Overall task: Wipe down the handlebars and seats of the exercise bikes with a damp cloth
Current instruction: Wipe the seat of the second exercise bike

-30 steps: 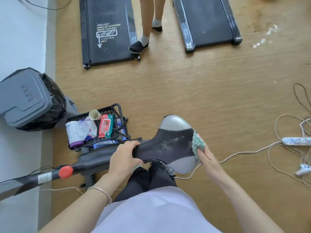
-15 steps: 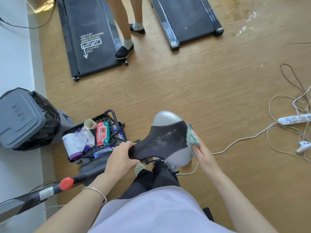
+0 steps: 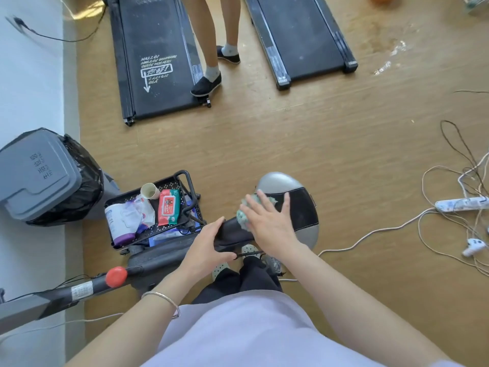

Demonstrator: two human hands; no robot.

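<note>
pressing cloth (image 3: 243, 218) on seat (image 3: 301, 207), left hand (image 3: 209, 245) gripping nose edge

Cloth (image 3: 244, 218) mostly hidden under the right hand (image 3: 270, 223), seat (image 3: 301, 207) nose covered by the left hand (image 3: 209, 245), standing person (image 3: 209, 35) cut off above the knees, bin lid (image 3: 37, 178) lettering too blurred to be read

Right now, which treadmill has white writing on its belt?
The treadmill nearer the wall, with a shoe at its edge; the other treadmill has a plain belt.

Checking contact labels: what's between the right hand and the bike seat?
The green cloth, pressed flat under the right hand onto the seat; head view.
</note>
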